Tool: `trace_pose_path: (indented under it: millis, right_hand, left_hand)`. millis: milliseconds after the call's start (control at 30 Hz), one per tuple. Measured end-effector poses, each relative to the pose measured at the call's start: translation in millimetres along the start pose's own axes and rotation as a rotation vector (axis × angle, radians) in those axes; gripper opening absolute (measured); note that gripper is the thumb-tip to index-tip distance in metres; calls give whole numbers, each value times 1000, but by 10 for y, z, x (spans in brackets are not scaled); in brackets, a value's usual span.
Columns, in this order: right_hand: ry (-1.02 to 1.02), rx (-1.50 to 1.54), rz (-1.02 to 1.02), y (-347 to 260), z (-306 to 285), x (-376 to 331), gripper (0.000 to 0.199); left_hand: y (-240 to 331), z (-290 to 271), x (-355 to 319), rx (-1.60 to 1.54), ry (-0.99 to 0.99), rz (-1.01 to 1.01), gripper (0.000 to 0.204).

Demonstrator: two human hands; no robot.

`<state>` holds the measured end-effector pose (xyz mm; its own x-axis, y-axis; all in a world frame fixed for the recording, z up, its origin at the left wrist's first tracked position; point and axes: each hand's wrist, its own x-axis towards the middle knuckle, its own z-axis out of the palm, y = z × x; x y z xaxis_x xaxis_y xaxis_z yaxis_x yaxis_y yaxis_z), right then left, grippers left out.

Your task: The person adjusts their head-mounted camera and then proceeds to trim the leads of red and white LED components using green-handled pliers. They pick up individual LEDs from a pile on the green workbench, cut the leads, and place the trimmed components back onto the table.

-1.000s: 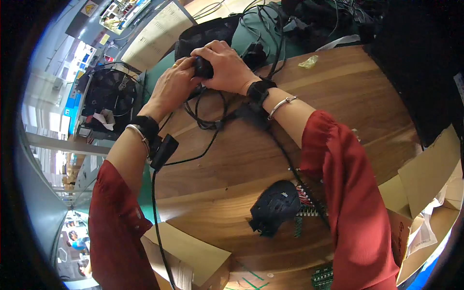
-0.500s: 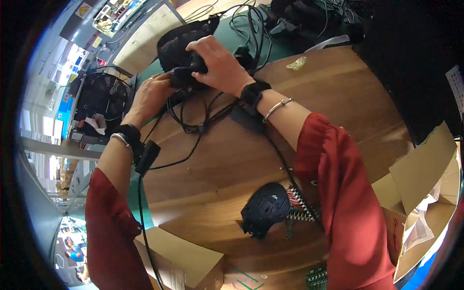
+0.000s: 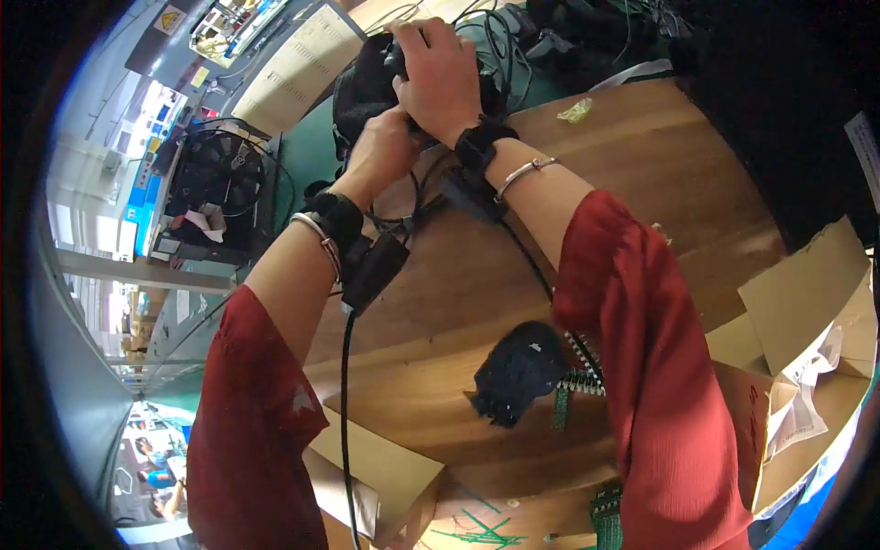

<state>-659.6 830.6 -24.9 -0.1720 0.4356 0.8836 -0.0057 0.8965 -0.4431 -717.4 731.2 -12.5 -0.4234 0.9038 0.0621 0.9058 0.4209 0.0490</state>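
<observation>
At the far edge of the wood-grain tabletop (image 3: 412, 367), the two bare hands lie close together over a black fabric item (image 3: 356, 103), whose exact kind cannot be made out. Right hand (image 3: 445, 82): fingers bent over a dark part of the item, back of the hand toward the viewer; whether it grips or merely rests cannot be told. Left hand (image 3: 383, 151): just below, partly curled, its fingertips hidden near the right thumb; whether they pinch anything cannot be told. Black wrist straps (image 3: 335, 218) and silver bracelets (image 3: 526, 176) encircle both wrists.

Nearer the viewer lies a black, irregular flat piece (image 3: 520, 371), overlapping a pin-edged circuit strip (image 3: 579, 383) that the right red sleeve (image 3: 655, 403) partly covers. A green circuit board (image 3: 607, 522) is cut off by the lower edge. One open cardboard box (image 3: 747, 422) at right holds crumpled translucent wrapping (image 3: 807, 403); a second, a cardboard carton (image 3: 390, 463), is partly hidden by the left sleeve (image 3: 247, 412).

Markings: a yellow warning triangle (image 3: 170, 17), a pale sheet (image 3: 298, 69) with rows of print too small to read, a white label (image 3: 863, 151) near the right rim, and reddish lettering on the open box, sharply foreshortened.
</observation>
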Motion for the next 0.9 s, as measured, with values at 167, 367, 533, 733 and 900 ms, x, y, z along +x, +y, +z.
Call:
trace_pose_path:
  millis: [167,367,533,733,900]
  right_hand:
    - [35,-1,-51,-74,-35,17,31]
    - [23,-80,-59,-395,-206,66,30]
    - [-3,-133,-31,-647,-347,99,33]
    - [-132,-106,22,-869,-596,109,38]
    - [-430,-13,274,-1156,-855,156,47]
  left_hand:
    - [8,61,-88,-7,30,21,24]
    - [10,-382,-298,103,-125,68,35]
    - [75,-663,-419,285,-410,208,38]
    - [492,-1233,-720,264,-685,132,38]
    - [551,-1487,-1053,215,-609,168,27]
